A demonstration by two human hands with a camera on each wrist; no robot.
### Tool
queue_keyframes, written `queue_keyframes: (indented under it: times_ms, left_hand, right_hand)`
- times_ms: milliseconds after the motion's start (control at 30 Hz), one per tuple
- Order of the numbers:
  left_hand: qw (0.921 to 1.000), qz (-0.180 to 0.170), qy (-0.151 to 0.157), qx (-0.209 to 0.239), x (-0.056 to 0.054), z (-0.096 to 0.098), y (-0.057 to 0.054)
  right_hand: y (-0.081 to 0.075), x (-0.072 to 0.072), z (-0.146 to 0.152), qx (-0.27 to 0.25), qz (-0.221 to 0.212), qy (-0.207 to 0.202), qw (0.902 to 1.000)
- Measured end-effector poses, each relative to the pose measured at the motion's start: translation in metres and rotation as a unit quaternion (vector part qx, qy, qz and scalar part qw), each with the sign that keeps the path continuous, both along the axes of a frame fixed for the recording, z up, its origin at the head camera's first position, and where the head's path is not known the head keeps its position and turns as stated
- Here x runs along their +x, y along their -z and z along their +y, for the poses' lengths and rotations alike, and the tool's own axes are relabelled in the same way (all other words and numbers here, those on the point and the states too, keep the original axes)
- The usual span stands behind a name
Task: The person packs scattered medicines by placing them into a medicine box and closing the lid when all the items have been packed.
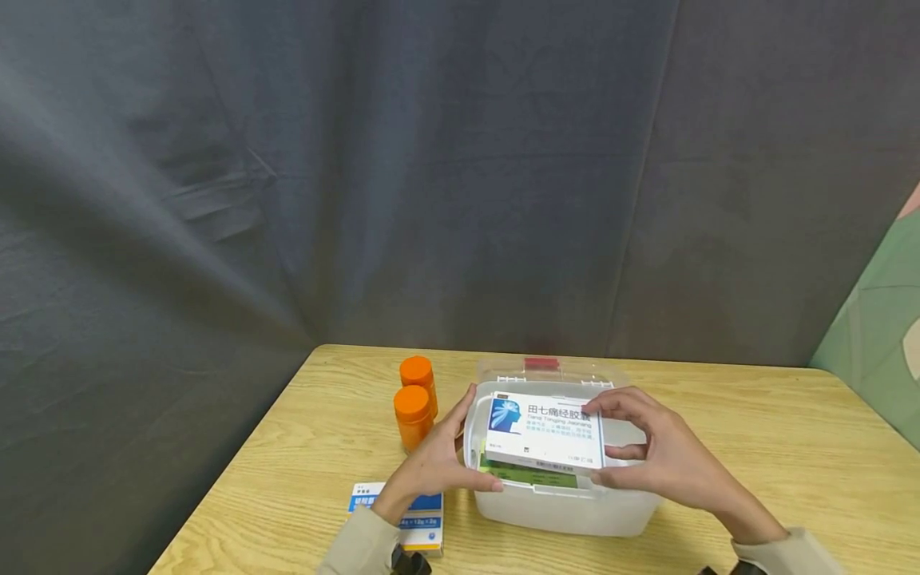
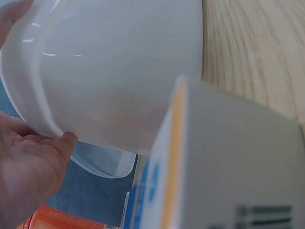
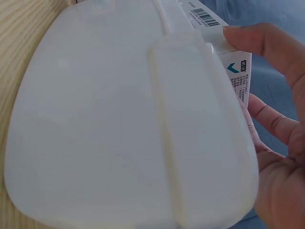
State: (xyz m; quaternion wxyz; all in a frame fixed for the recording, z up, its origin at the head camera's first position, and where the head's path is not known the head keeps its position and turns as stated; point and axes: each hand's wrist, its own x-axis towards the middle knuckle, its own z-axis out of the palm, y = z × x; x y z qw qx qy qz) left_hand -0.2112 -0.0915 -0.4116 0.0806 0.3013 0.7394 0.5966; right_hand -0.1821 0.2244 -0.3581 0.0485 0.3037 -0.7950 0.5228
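My right hand [image 1: 664, 455] pinches the right end of a white medicine box [image 1: 546, 431] with a blue head picture. That box is tilted over the opening of a translucent plastic storage box [image 1: 568, 511]; in the right wrist view one of its printed ends [image 3: 240, 78] shows beyond the container wall. Inside the container lies a green medicine box [image 1: 532, 477], partly covered by the white one. At the container's left end, my left hand [image 1: 431, 463] holds the rim, thumb at the front and fingers along the side. In the left wrist view its fingertips touch the container wall [image 2: 119, 71].
Two orange bottles [image 1: 413, 414] stand left of the container, behind my left hand. A blue-and-white medicine box [image 1: 424, 527] is under my left wrist, partly hidden. The clear lid [image 1: 582, 370] with a red latch hangs open at the back. A dark curtain [image 1: 467, 176] rises behind the table.
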Motion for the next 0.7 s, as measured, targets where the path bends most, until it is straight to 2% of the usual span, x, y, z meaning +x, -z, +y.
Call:
queue_keyframes:
  times_ms: [300,533,700]
  left_hand:
    - [0.9999,0.003,0.008,0.008,-0.0011,0.0005,0.0016]
    - [1.0,0.003,0.004,0.001,-0.0007,0.0007,0.0007]
    - [1.0,0.004,0.007,-0.001,-0.0008,0.001,-0.0009]
  right_hand:
    - [0.0015,-0.0047,-0.0003,-0.005,-0.049,-0.006,0.9988]
    - [0.0021,-0.0082,-0.0008,-0.01,-0.069,-0.012,0.9975]
    - [0.0012,-0.0102,-0.001,0.005,-0.089,-0.009,0.996]
